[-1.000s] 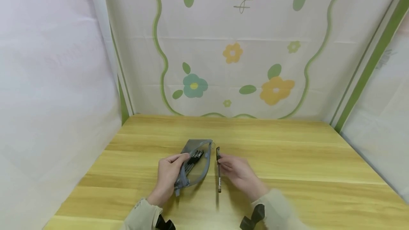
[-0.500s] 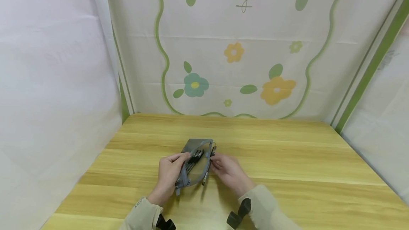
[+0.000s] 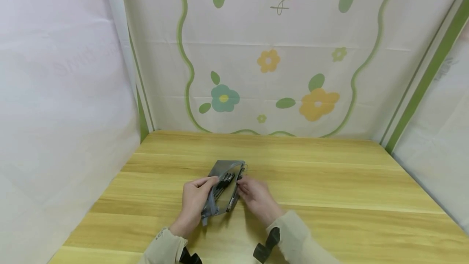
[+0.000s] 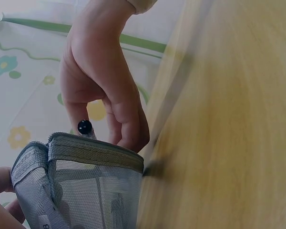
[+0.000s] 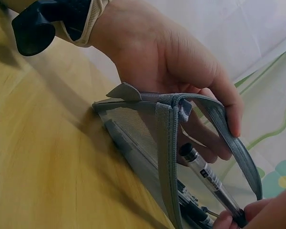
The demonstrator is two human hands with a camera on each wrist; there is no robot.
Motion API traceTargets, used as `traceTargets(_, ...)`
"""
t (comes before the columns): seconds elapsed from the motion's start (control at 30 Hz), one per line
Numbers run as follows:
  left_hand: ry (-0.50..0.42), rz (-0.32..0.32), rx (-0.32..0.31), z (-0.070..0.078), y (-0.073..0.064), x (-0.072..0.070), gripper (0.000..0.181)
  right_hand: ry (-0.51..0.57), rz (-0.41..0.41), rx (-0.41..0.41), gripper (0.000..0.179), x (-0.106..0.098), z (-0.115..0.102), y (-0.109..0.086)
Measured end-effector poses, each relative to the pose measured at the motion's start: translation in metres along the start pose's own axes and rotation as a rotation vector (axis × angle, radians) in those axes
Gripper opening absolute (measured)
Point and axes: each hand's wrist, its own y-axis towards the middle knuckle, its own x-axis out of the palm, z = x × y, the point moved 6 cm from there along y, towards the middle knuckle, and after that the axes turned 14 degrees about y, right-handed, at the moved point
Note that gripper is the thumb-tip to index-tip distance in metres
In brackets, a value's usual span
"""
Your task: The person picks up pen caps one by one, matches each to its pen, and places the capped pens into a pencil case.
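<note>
A grey mesh zip pouch (image 3: 222,167) sits unzipped on the table. My left hand (image 3: 195,201) grips its left rim, thumb on top. In the right wrist view the left hand (image 5: 167,57) has fingers behind the mesh. Several dark pens (image 3: 224,183) lie inside the pouch. My right hand (image 3: 258,199) pinches another pen (image 3: 231,203), with clear barrel and black end, tilted at the opening's right rim. In the right wrist view this pen (image 5: 214,182) is over the opening. Its black end (image 4: 85,127) shows above the zip edge in the left wrist view.
The wooden table (image 3: 329,178) stretches out around the pouch. A white flowered cloth (image 3: 249,68) hangs behind it, and white sheets stand at both sides. A black camera mount (image 3: 266,245) is strapped at the right wrist.
My right hand has moved left with the pen, from beside the pouch to its right rim. The pen has gone from near upright to slanted. The left hand and pouch stay almost still.
</note>
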Motion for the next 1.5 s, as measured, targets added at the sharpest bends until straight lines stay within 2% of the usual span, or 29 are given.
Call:
traceTargets(0.33,-0.005,0.003,-0.004,0.001,0.000,0.000,0.020,-0.032,0.044,0.018,0.049,0.000,0.005,0.002)
traceTargets(0.73,0.006,0.008,0.018,0.002,0.001,0.002,0.021,-0.105,0.011,0.005,0.046,-0.001,0.011,0.003)
traceTargets(1.03,0.002,0.016,0.001,0.002,0.000,0.002,0.022,-0.130,-0.007,0.029,0.047,0.001,0.012,0.002)
traceTargets(1.3,0.004,0.011,0.002,0.003,-0.002,0.000,0.024,-0.196,-0.088,0.076,0.042,0.008,0.011,0.003)
traceTargets(1.5,0.009,0.018,-0.009,0.002,-0.001,0.000,0.024,-0.174,-0.147,0.109,0.043,0.005,0.010,0.006)
